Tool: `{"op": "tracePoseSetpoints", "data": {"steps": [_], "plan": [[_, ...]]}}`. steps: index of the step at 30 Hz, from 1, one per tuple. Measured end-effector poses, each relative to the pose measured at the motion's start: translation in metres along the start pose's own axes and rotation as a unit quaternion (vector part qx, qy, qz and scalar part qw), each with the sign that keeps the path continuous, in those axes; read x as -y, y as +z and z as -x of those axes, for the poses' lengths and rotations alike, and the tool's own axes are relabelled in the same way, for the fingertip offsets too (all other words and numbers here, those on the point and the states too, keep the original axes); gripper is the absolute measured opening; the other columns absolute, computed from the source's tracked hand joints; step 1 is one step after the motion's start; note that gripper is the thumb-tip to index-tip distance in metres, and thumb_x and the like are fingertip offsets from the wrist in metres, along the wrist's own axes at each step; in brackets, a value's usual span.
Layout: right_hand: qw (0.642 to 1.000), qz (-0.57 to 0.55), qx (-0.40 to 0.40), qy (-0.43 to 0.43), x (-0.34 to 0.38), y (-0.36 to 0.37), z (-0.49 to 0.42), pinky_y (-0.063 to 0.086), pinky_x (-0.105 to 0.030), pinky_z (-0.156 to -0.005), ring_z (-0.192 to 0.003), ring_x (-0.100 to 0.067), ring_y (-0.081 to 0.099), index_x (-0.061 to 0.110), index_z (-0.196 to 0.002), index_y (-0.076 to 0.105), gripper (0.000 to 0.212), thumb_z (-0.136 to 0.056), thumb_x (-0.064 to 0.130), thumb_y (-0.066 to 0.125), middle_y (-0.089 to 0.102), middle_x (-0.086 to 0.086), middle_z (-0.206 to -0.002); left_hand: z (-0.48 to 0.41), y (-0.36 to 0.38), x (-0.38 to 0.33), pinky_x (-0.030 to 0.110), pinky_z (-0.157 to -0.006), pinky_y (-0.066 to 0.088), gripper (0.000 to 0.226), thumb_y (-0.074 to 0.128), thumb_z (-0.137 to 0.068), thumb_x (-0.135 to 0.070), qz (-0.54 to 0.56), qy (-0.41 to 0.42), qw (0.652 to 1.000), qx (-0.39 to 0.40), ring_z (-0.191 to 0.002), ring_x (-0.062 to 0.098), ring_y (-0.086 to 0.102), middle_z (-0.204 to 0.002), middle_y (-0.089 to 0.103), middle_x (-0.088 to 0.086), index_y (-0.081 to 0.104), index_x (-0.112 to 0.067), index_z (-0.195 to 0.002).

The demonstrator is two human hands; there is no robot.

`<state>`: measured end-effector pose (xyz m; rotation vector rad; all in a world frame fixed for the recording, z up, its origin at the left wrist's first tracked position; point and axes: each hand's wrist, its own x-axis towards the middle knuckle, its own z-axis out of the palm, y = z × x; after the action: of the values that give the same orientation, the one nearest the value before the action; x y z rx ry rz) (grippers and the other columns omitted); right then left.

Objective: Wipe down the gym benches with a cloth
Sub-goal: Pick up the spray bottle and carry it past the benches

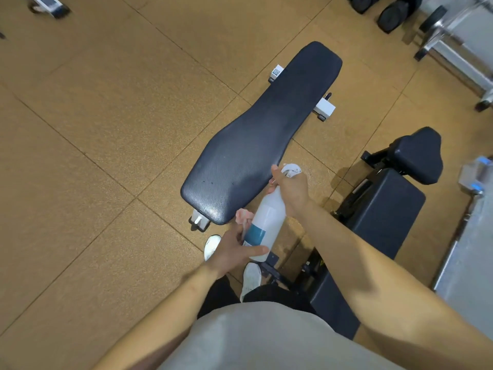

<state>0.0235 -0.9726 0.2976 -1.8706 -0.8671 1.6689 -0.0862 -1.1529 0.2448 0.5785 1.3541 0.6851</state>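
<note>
A flat black gym bench (256,137) lies on the floor in front of me, running from near centre to upper right. Over its near right corner I hold a white spray bottle (266,220) with a teal label. My right hand (290,188) grips the bottle's neck and trigger head. My left hand (232,249) holds the bottle's base, thumb across it. A pink cloth (243,216) sticks out above my left hand; it seems pinched in the same hand against the bottle.
A second black bench (384,209) with a raised pad stands close on my right. Dumbbells (392,14) and a metal rack (453,49) fill the upper right. My white shoes (250,279) stand just below the flat bench's near end. Tan rubber floor tiles (93,129) spread to the left.
</note>
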Motion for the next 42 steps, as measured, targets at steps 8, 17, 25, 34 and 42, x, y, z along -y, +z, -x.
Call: {"op": "tracePoseSetpoints", "data": {"steps": [8,17,25,34,42], "plan": [[0.998,-0.038,0.002,0.045,-0.001,0.01,-0.006,0.053,-0.04,-0.065,-0.053,-0.022,0.06,0.008,-0.087,0.064,0.022,-0.092,0.025,0.076,0.069,-0.013,-0.083,-0.002,-0.016,-0.004,0.028,-0.096,0.057,0.085,0.086,-0.057,-0.058,-0.037,-0.018,0.999,0.001,-0.115,0.011,0.066,-0.124,0.068,-0.007,0.059,-0.026,-0.131],[0.993,-0.096,-0.013,0.07,0.017,-0.009,-0.035,0.058,-0.045,-0.072,-0.058,-0.025,0.065,0.01,-0.097,0.069,0.025,-0.096,0.035,0.067,0.075,-0.019,-0.102,-0.03,-0.009,-0.035,0.043,-0.1,0.058,0.09,0.092,-0.047,-0.055,-0.069,-0.087,0.994,-0.009,-0.112,0.017,0.067,-0.121,0.069,-0.001,0.066,-0.023,-0.127],[0.995,-0.028,-0.051,0.086,0.04,-0.045,-0.093,0.062,-0.036,-0.074,-0.063,-0.022,0.068,0.011,-0.093,0.067,0.02,-0.097,0.03,0.064,0.073,-0.012,-0.083,-0.064,0.052,-0.074,0.019,-0.072,0.055,0.06,0.095,-0.049,-0.032,-0.07,-0.088,0.985,-0.128,-0.086,0.011,0.072,-0.098,0.076,0.0,0.073,-0.02,-0.103],[0.994,-0.041,-0.032,0.095,0.098,-0.095,-0.158,0.065,-0.045,-0.071,-0.06,-0.028,0.07,0.006,-0.084,0.066,0.021,-0.095,0.023,0.071,0.072,-0.017,-0.079,-0.112,0.126,-0.139,0.011,-0.054,0.044,0.044,0.096,-0.058,-0.022,-0.164,-0.048,0.953,-0.25,-0.069,0.011,0.064,-0.077,0.066,-0.01,0.064,-0.023,-0.088],[0.987,-0.064,0.098,0.113,0.106,-0.118,-0.183,0.062,-0.037,-0.076,-0.073,-0.024,0.075,0.008,-0.105,0.071,0.031,-0.096,0.037,0.069,0.077,-0.01,-0.097,-0.127,0.146,-0.155,0.009,-0.059,0.047,0.051,0.097,-0.061,-0.028,-0.164,-0.075,0.953,-0.244,-0.08,0.004,0.068,-0.089,0.07,-0.009,0.066,-0.025,-0.101]]}}
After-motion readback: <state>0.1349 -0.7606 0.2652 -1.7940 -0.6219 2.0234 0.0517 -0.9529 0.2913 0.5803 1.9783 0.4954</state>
